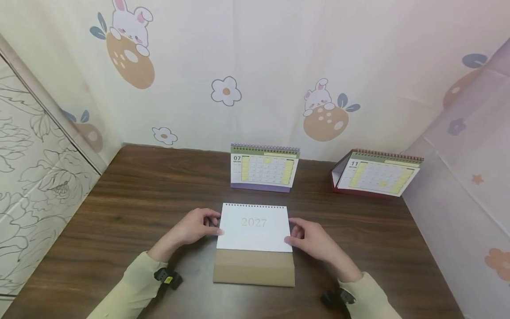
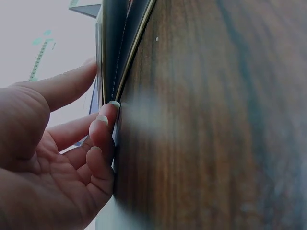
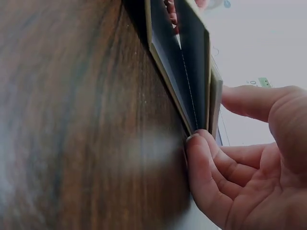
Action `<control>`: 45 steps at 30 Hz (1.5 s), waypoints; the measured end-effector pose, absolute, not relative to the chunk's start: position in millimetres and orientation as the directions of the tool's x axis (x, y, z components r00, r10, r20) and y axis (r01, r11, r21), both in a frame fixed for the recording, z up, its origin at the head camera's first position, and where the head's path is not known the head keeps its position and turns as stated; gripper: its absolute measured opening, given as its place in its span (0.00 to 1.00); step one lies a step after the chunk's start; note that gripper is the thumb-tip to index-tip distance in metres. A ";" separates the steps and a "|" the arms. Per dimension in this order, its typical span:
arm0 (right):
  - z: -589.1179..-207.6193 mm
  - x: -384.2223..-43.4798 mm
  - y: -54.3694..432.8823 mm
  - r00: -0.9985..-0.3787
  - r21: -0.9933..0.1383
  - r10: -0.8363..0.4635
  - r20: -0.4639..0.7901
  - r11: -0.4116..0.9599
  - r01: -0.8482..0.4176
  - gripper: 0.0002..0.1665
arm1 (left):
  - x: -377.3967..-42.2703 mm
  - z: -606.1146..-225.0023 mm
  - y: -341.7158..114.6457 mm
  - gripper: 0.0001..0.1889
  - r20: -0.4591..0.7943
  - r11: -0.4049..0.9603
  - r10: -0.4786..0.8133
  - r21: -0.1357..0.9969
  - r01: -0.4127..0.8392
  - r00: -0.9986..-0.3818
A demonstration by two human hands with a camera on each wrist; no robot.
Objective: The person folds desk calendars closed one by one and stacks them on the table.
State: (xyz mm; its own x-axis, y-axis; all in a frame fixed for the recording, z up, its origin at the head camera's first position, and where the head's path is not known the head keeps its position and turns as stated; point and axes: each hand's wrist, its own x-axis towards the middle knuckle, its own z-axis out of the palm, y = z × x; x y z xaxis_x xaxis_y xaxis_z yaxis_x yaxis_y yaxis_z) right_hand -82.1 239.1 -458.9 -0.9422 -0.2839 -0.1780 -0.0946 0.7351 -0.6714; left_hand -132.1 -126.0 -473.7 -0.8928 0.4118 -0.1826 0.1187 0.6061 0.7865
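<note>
A desk calendar [image 1: 255, 237] with a white "2027" cover, spiral top and tan stand leans low on the wooden table. My left hand [image 1: 196, 227] pinches its left side, thumb on the white cover and fingers curled at the edge. At the right side, my right hand [image 1: 312, 239] grips it in the same manner. Both wrist views look into the dark inside of the stand [image 2: 112, 48], a narrow wedge between two tan-edged boards. Fingertips of the right hand [image 3: 240, 177] sit right at the narrow end of that wedge.
Behind stands a purple-based calendar [image 1: 263, 168] open at 07. A red-based calendar [image 1: 378, 173] showing 11 stands at the back right corner. A rabbit-print curtain [image 1: 271, 53] hangs along the table's [image 1: 159, 177] far edge.
</note>
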 end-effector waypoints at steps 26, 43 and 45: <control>-462.6 -86.0 236.2 -0.951 -0.653 -0.233 -0.204 0.756 -0.045 0.38 | -135.9 -463.9 -117.9 0.22 -0.130 0.713 0.414 0.661 0.233 -0.901; -457.0 -68.2 236.0 -0.955 -0.498 -0.297 0.022 0.825 -0.268 0.37 | -115.9 -442.3 -107.3 0.21 0.131 0.824 0.530 0.153 0.546 -0.838; -456.4 -65.8 234.2 -0.945 -0.483 -0.326 0.037 0.822 -0.302 0.39 | -113.1 -440.3 -105.8 0.23 0.144 0.815 0.550 0.124 0.567 -0.822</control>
State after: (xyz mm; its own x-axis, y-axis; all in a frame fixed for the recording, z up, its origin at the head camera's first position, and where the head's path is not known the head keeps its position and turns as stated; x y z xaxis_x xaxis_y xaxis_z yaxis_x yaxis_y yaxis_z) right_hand -65.8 234.2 -456.4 -0.9448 -0.3256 0.0367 -0.3020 0.8220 -0.4828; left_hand -113.1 -105.8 -440.3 -0.8225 0.5502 0.1445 0.5667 0.8145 0.1243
